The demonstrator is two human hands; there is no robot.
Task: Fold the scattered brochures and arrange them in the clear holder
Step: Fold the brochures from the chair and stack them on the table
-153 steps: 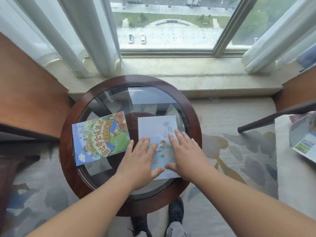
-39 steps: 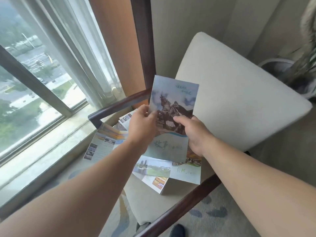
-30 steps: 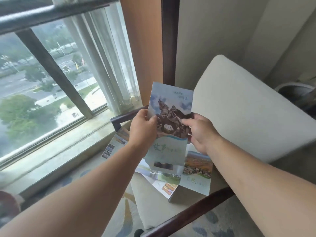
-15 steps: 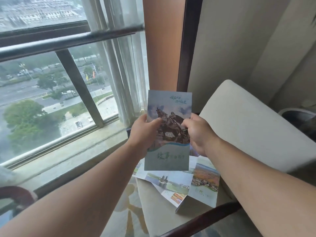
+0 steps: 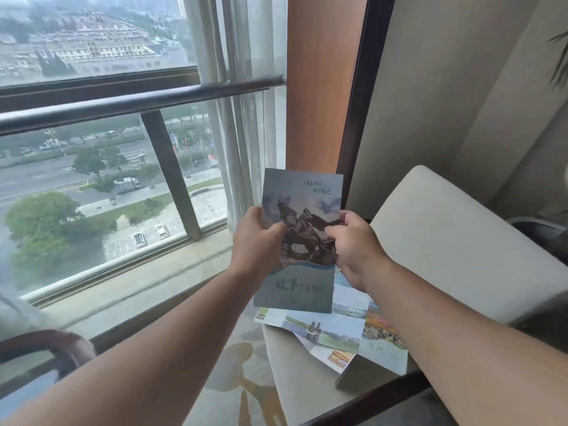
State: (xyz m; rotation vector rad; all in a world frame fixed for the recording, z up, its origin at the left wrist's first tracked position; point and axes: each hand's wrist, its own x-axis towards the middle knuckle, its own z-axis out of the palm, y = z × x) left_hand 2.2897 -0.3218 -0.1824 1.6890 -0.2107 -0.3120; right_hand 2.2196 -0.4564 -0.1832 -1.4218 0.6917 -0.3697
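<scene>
Since a second or so ago the brochure (image 5: 304, 241) has come up off the pile and now sits higher, upright in front of the window (image 5: 92, 179). The head has swung up with it too.

Left hand (image 5: 256, 238) pinches the brochure's left edge, thumb on the front and fingers behind. Right hand (image 5: 353, 244) does the same on the right edge. Both are clamped onto it about halfway up, so the paper hangs between them, well above the seat and touching nothing else. It looks already folded to a single panel, horse-and-rider cover facing the camera, though I can't tell from here whether the creases are tidy.

At about 5 o'clock from the hands, the loose brochures (image 5: 335, 327) lie on the chair (image 5: 445, 241) seat, fanned out, overlapping and partly unfolded. At least two or three, hard to count. The chair back is at 3 o'clock, the window at 9 to 10.

Progress-wise I'd call it early to middle. One brochure is in hand and the pile is not yet folded. The holder isn't in view at all, so nothing I can see is arranged in it yet, and this one has to be carried over to wherever it stands.
</scene>
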